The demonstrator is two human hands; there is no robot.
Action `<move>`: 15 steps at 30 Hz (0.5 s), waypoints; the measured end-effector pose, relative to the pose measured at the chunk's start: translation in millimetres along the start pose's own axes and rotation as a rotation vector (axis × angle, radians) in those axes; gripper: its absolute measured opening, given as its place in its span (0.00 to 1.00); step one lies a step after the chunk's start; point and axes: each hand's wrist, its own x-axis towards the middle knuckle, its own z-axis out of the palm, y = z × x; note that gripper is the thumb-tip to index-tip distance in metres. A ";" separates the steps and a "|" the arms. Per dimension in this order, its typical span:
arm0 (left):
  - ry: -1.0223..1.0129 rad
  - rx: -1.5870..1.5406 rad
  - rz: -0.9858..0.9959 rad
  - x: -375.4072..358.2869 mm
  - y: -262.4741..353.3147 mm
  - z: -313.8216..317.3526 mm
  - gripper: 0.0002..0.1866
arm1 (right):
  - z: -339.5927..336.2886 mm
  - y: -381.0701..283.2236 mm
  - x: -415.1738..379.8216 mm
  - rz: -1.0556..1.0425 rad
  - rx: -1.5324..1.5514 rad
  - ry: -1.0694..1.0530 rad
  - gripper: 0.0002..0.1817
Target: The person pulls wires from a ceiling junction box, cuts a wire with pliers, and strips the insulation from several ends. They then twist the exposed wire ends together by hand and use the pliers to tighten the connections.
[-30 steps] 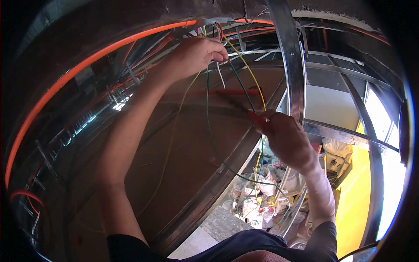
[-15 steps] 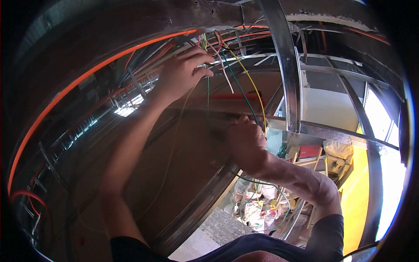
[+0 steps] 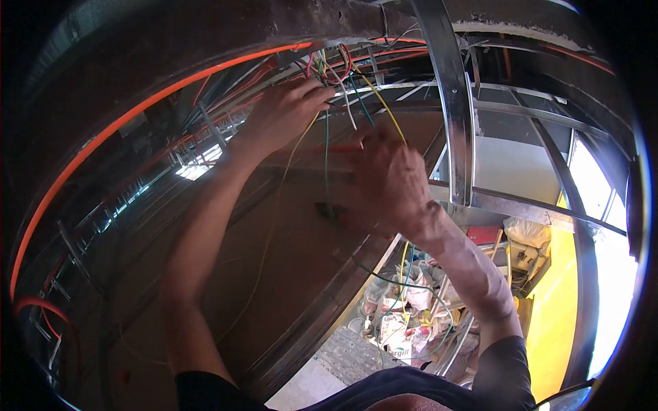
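Note:
My left hand (image 3: pixel 291 109) is raised at upper centre with its fingers closed on thin electrical wires. A yellow wire (image 3: pixel 282 179) and a green wire (image 3: pixel 327 151) hang down from it. My right hand (image 3: pixel 392 171), smeared by motion, is curled below and to the right. Another yellow wire (image 3: pixel 384 106) and a teal wire (image 3: pixel 360 100) run down into its fingers, and their lengths come out beneath it. The loose end of a white wire (image 3: pixel 347 106) dangles between the hands. A blurred dark piece (image 3: pixel 325 209) shows at lower left of the right hand.
An orange conduit (image 3: pixel 130 123) curves along the dark beam (image 3: pixel 226 31). A metal ceiling stud (image 3: pixel 449 103) drops close to the right hand, meeting a crossbar (image 3: pixel 524 209). Far below are bags and debris (image 3: pixel 411 294) beside a yellow panel (image 3: pixel 556 294).
My right hand has moved up and slightly left along the yellow and teal wires. My left hand's fingers have drawn closer together at the hanging wires.

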 end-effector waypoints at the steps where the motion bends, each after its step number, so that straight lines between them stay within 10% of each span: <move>1: -0.038 0.043 -0.001 -1.6 -0.9 -0.8 0.12 | 2.2 1.5 7.7 0.000 0.000 0.000 0.13; 4: -0.090 0.095 -0.012 -6.4 -5.7 3.7 0.10 | 12.8 15.0 33.9 0.254 0.251 0.353 0.18; 7: 0.000 0.061 0.047 -9.0 -7.7 -6.6 0.07 | 11.5 39.9 68.6 -0.054 0.027 0.923 0.16; 15: 0.080 -0.235 -0.159 10.3 -3.0 -13.1 0.07 | 22.5 75.7 92.9 0.332 0.183 0.383 0.08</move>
